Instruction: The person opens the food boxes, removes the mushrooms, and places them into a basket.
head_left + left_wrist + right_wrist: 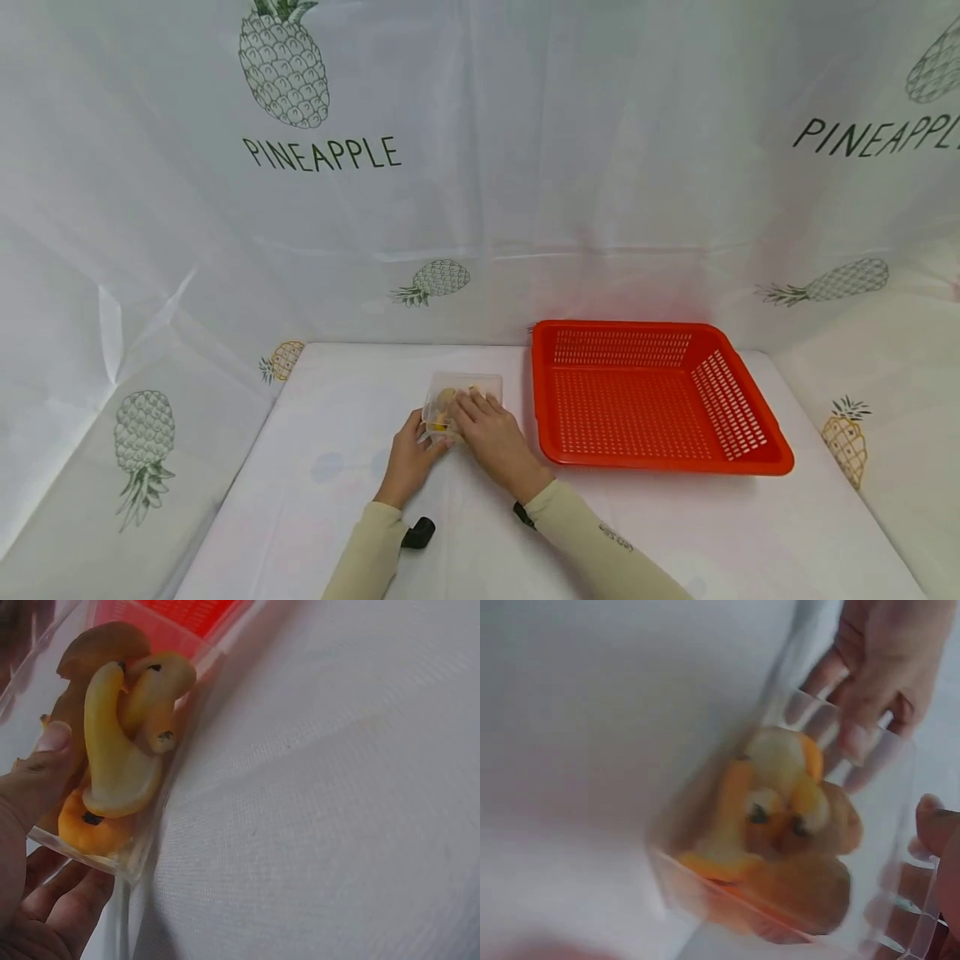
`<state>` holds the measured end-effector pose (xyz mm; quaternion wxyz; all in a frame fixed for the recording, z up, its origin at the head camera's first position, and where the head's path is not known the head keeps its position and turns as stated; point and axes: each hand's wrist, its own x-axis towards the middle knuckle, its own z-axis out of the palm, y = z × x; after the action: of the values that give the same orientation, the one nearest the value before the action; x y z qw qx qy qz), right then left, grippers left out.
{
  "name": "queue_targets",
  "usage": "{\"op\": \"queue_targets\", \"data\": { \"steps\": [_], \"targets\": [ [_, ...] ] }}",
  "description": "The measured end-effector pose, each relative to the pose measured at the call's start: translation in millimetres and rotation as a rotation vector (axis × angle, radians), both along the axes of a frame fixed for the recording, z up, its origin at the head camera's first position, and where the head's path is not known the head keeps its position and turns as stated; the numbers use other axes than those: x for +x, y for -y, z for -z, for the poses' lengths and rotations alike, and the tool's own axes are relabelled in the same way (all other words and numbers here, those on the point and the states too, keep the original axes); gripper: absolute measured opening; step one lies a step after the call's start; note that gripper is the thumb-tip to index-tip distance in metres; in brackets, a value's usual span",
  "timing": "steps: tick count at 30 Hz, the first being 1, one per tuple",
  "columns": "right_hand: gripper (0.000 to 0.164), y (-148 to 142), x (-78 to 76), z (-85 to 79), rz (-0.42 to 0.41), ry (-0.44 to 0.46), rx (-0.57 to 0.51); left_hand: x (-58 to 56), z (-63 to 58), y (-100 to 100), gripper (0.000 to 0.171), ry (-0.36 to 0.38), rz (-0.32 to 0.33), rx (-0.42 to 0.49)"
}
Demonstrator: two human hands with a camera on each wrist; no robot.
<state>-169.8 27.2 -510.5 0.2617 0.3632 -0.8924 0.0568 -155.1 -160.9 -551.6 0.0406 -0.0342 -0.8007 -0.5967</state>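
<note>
A small clear plastic box [491, 382] lies on the white table, under both hands. Inside it are several mushroom-like pieces: a curved yellow one [112, 750], a broad brown one [105, 646] and an orange one [94, 831] with dark spots. My left hand [408, 467] grips the box's near left corner, thumb on its side and fingers beneath the end. From the right, my right hand [495, 435] reaches over the box. In the right wrist view its thumb [934, 825] is at the plastic edge, with fingers showing through the clear wall.
A red slotted plastic basket [630, 468] stands right of the box, near the back of the table. Behind the table hangs a white sheet [510, 183] printed with pineapples. Black wrist devices [418, 533] sit at both wrists.
</note>
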Motion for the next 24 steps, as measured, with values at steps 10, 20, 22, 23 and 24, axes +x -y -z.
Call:
{"op": "queue_targets", "data": {
  "steps": [10,20,22,23,24],
  "targets": [
    [0.051,3,5.0,1.4,-0.015,0.048,-0.175,6.0,3.3,4,0.072,-0.013,0.050,-0.020],
    [0.034,3,12.2,-32.4,0.006,0.299,-0.281,17.0,-10.9,7,0.052,0.024,0.019,-0.017],
    [0.032,3,10.2,-40.3,0.011,0.330,-0.312,14.1,-15.5,5,0.044,0.022,-0.034,-0.023],
    [0.031,3,8.9,-44.2,0.014,0.343,-0.332,12.5,-17.2,5,0.042,0.015,-0.060,-0.027],
    [0.029,3,7.7,-47.9,0.016,0.355,-0.355,11.0,-18.6,4,0.039,0.001,-0.076,-0.034]
  ]
}}
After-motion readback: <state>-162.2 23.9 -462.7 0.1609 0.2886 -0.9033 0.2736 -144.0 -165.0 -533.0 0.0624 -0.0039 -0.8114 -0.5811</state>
